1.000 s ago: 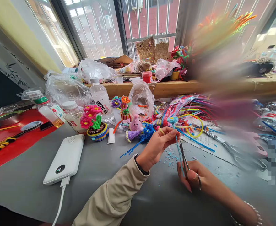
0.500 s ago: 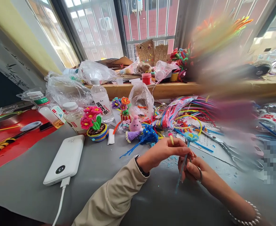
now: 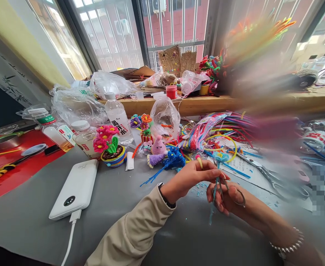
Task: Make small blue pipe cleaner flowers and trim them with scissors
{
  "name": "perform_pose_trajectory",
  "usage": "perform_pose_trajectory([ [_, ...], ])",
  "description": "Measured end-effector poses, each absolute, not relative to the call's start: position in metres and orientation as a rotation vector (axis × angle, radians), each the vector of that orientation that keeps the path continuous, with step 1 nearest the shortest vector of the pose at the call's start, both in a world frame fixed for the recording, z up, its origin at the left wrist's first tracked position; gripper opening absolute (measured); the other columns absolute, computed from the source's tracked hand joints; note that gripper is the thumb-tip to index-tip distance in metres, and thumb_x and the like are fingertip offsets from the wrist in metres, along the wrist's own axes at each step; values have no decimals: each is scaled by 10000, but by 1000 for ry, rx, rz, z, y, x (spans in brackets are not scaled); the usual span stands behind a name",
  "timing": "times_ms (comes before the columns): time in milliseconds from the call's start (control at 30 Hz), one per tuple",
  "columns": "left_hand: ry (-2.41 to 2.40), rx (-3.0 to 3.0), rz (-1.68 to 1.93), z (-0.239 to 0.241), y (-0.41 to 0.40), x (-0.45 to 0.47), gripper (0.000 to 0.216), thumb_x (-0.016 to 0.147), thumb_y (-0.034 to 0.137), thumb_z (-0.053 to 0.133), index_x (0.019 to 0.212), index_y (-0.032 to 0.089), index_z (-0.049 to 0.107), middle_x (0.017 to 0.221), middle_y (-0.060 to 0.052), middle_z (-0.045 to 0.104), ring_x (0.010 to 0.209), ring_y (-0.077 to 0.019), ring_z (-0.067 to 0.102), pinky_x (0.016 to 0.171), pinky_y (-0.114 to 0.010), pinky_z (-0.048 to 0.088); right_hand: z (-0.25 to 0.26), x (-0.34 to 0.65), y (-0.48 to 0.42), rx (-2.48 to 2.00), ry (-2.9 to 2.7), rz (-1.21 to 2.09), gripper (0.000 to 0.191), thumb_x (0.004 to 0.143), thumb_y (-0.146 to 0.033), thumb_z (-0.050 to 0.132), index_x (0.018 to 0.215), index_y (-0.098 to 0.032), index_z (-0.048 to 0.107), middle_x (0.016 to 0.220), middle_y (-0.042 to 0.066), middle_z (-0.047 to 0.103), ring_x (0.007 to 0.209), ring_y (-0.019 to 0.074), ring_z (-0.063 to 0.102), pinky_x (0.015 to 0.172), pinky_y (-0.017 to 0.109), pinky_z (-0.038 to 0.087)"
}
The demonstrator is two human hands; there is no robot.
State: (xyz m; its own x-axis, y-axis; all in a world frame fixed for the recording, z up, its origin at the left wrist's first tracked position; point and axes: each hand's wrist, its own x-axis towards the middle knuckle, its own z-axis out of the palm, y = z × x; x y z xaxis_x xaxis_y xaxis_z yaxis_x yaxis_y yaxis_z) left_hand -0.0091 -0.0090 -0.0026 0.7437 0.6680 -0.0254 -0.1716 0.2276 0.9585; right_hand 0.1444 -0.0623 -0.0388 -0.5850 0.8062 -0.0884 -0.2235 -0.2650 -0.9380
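Note:
A light blue pipe cleaner flower [image 3: 221, 157] stands upright over the grey table, its fuzzy stem hanging below. My left hand [image 3: 194, 176] pinches that stem just under the bloom, and a ring with a small flower sits on one finger. In my right hand [image 3: 231, 199] is a small pair of scissors [image 3: 243, 202], their handle loops around my fingers and their blades beside the stem. Whether the blades touch the stem I cannot tell. Blue fuzz clippings [image 3: 200, 191] lie on the table behind my hands.
Large scissors [image 3: 262, 168] lie on paper to the right. Behind are a dark blue pipe cleaner flower [image 3: 173, 159], a crocheted doll [image 3: 158, 146] and a bag of pipe cleaners [image 3: 206, 129]. A power bank [image 3: 75, 188], a potted pink flower [image 3: 114, 159] and bottles [image 3: 118, 118] stand left.
My right hand has turned and its fingers have loosened, so the scissors' handle loops show more apart. The flower and my left hand have shifted slightly.

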Motion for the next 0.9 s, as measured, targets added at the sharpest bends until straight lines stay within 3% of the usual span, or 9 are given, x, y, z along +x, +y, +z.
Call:
perform_pose_trajectory([
  [567,461,1150,614,0,-9,-11,237,684,331,625,627,128,518,744,-52,621,682,-116,559,665,-234,397,-41,145,-60,-842,-1427,1755,570,543,-706,550,584,-138,556,733,38,495,605,117,410,579,253,356],
  [800,567,1098,773,3,-7,-12,201,636,315,668,665,135,583,808,-43,624,857,-150,544,799,-263,365,-39,144,-61,-1049,-1433,1430,352,674,-508,594,622,-164,542,719,20,496,706,157,442,652,269,368],
  [900,652,1012,841,1,-5,-10,200,601,305,693,689,144,613,747,-11,610,784,-121,538,754,-249,366,-37,141,-62,-1121,-1374,1352,258,700,-426,607,691,-176,546,771,19,500,735,157,450,655,257,379],
])
